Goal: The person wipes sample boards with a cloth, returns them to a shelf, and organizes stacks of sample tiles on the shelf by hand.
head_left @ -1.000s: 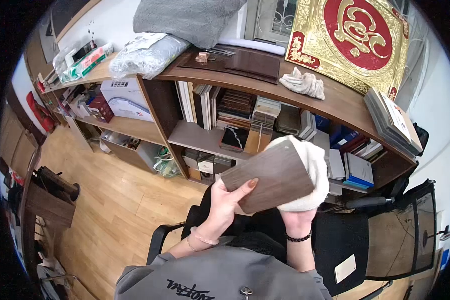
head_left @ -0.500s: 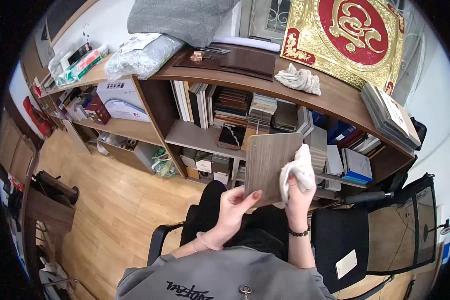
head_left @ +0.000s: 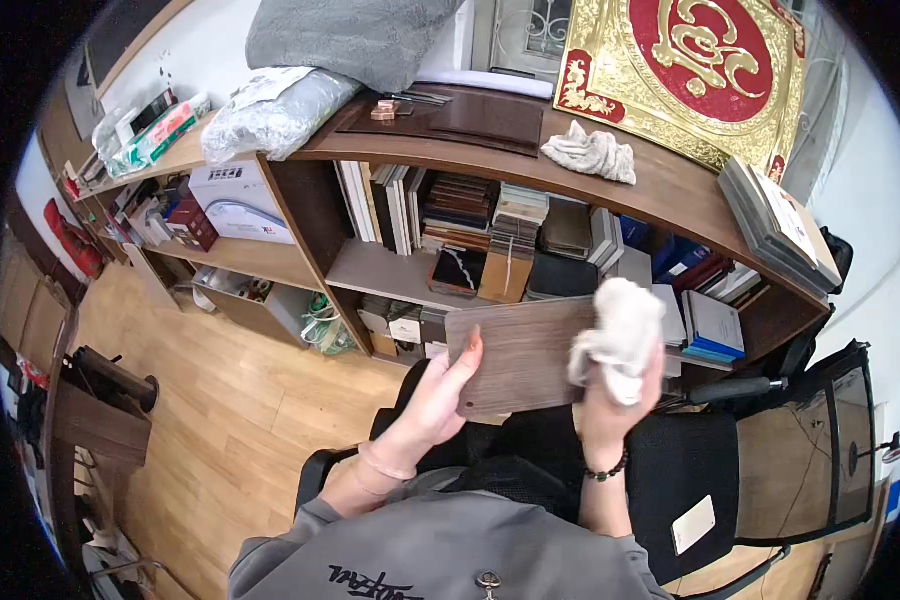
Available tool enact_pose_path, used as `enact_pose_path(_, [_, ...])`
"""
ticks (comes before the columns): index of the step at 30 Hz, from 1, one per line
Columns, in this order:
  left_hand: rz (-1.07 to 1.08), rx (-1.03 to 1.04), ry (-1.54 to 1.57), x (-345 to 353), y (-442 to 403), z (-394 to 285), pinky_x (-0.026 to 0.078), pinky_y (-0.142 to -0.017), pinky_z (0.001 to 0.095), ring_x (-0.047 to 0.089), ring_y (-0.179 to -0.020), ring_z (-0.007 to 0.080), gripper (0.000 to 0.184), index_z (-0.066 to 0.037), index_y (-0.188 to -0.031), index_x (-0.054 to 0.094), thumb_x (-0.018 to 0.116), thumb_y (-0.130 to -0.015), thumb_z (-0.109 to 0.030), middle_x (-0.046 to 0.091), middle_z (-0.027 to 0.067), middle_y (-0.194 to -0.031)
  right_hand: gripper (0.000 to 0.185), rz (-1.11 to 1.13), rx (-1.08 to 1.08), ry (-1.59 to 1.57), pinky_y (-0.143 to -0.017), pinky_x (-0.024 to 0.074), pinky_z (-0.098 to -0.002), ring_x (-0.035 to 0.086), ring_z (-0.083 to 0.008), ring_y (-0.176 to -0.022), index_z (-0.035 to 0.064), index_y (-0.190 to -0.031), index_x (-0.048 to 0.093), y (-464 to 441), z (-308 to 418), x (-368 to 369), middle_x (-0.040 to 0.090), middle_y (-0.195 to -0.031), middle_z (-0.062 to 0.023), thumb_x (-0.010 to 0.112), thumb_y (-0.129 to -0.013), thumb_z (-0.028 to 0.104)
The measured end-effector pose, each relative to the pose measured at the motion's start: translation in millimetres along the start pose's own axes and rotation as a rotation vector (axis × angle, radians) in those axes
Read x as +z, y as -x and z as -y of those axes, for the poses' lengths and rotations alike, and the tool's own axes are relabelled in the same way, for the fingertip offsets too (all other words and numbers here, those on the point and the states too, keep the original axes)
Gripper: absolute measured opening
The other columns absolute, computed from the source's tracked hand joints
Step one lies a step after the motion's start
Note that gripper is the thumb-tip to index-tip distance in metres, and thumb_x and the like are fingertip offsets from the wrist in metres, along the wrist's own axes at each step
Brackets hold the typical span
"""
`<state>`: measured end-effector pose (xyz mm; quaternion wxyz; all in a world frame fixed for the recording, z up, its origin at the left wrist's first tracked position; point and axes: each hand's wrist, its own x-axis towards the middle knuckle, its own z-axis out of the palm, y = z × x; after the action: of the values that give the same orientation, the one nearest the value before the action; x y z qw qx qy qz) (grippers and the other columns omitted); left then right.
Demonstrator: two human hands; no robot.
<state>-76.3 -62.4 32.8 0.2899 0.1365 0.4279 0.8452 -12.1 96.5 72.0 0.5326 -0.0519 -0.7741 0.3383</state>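
Observation:
A flat brown wood-grain sample board is held above my lap, its long side now running across. My left hand grips its left end, thumb on the face and the other fingers hidden behind. In my right hand is a bunched white cloth, which lies over the board's right end. The cloth is slightly blurred and hides part of that end and most of my right fingers.
A wooden shelf unit holding sample boards and folders stands ahead. On its top lie another crumpled cloth, dark panels and a gold-and-red panel. An office chair carrying a phone is at the right.
The board has turned from upright to lying crosswise, its left end swinging left with my left hand. My right hand and the cloth have shifted right and slightly away from me.

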Motion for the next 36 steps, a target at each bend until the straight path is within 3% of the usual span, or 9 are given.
enact_pose_path(4, [-0.182, 0.196, 0.121, 24, 4, 9, 0.045, -0.085, 0.0288, 0.055, -0.097, 0.0143, 0.044, 0.002, -0.116, 0.047, 0.036, -0.096, -0.035, 0.055, 0.009, -0.11, 0.045, 0.354, -0.217, 0.207, -0.097, 0.0336, -0.0463, 0.047, -0.0353, -0.113, 0.0125, -0.112, 0.06, 29, 13, 8, 0.047, -0.125, -0.0175, 0.071, -0.069, 0.018])
enact_pose_path(7, [-0.132, 0.197, 0.148, 14, 7, 4, 0.045, -0.086, 0.0301, 0.053, -0.101, 0.0144, 0.055, 0.004, -0.115, 0.047, 0.026, -0.095, -0.044, 0.055, 0.0098, -0.111, 0.05, 0.521, -0.412, 0.011, -0.096, 0.0356, -0.0447, 0.046, -0.0408, -0.113, 0.012, -0.114, 0.058, 34, 5, 4, 0.043, -0.129, -0.0205, 0.069, -0.066, 0.009])
enact_pose_path(12, [-0.322, 0.241, -0.013, 18, 18, 16, 0.044, -0.087, 0.0328, 0.054, -0.102, 0.0187, 0.059, 0.001, -0.119, 0.043, 0.026, -0.094, -0.05, 0.051, 0.0114, -0.116, 0.045, 0.272, -0.114, -0.026, -0.097, 0.0355, -0.0466, 0.048, -0.0345, -0.113, 0.0159, -0.108, 0.063, 8, 6, 5, 0.052, -0.12, -0.0136, 0.069, -0.064, 0.009])
enact_pose_path(16, [-0.281, 0.283, -0.098, 5, 21, -7, 0.044, -0.088, 0.0324, 0.053, -0.103, 0.018, 0.058, 0.003, -0.116, 0.044, 0.028, -0.094, -0.049, 0.052, 0.0128, -0.115, 0.044, 0.496, -0.461, 0.094, -0.089, 0.0419, -0.0399, 0.053, -0.0353, -0.106, 0.0105, -0.108, 0.061, 32, 1, 0, 0.056, -0.112, -0.0174, 0.065, -0.065, 0.003])
enact_pose_path(20, [-0.374, 0.189, -0.201, -6, 23, 7, 0.043, -0.081, 0.0247, 0.053, -0.089, 0.0096, 0.051, 0.006, -0.104, 0.052, 0.032, -0.096, -0.041, 0.057, 0.0066, -0.099, 0.039, 0.436, -0.034, -0.038, -0.086, 0.0445, -0.0376, 0.055, -0.0347, -0.103, 0.0091, -0.102, 0.065, 33, -19, -3, 0.058, -0.107, -0.0171, 0.065, -0.064, 0.002])
enact_pose_path(23, [-0.276, 0.308, -0.29, -15, 16, 16, 0.042, -0.079, 0.0241, 0.051, -0.089, 0.0084, 0.05, 0.006, -0.103, 0.053, 0.034, -0.096, -0.04, 0.057, 0.0062, -0.099, 0.038, 0.472, -0.295, 0.053, -0.084, 0.0453, -0.0379, 0.055, -0.0349, -0.103, 0.0079, -0.101, 0.065, 39, -4, 0, 0.057, -0.109, -0.0191, 0.064, -0.063, 0.0])
enact_pose_path(28, [-0.274, 0.304, -0.125, -6, 9, -13, 0.042, -0.077, 0.024, 0.05, -0.085, 0.0076, 0.05, 0.004, -0.101, 0.053, 0.032, -0.096, -0.04, 0.056, 0.0047, -0.096, 0.039, 0.482, -0.396, -0.02, -0.086, 0.0448, -0.0379, 0.056, -0.0335, -0.103, 0.009, -0.103, 0.065, 34, -1, -9, 0.055, -0.113, -0.0198, 0.065, -0.064, 0.001])
enact_pose_path(32, [-0.381, 0.218, -0.117, 14, 13, -5, 0.041, -0.076, 0.025, 0.048, -0.083, 0.0083, 0.051, 0.003, -0.099, 0.053, 0.031, -0.096, -0.042, 0.054, 0.0031, -0.093, 0.044, 0.187, -0.075, -0.209, -0.093, 0.0414, -0.0399, 0.05, -0.0339, -0.112, 0.0075, -0.107, 0.062, 18, 30, 0, 0.05, -0.122, -0.0186, 0.061, -0.064, 0.0])
enact_pose_path(36, [-0.268, 0.265, -0.106, 12, 15, 4, 0.04, -0.078, 0.0256, 0.047, -0.084, 0.0098, 0.054, 0.003, -0.096, 0.053, 0.03, -0.095, -0.046, 0.054, 0.0034, -0.092, 0.045, 0.58, -0.354, -0.207, -0.094, 0.0402, -0.0385, 0.048, -0.0309, -0.114, 0.0035, -0.11, 0.06, 30, 15, 5, 0.047, -0.124, -0.0172, 0.061, -0.065, 0.0])
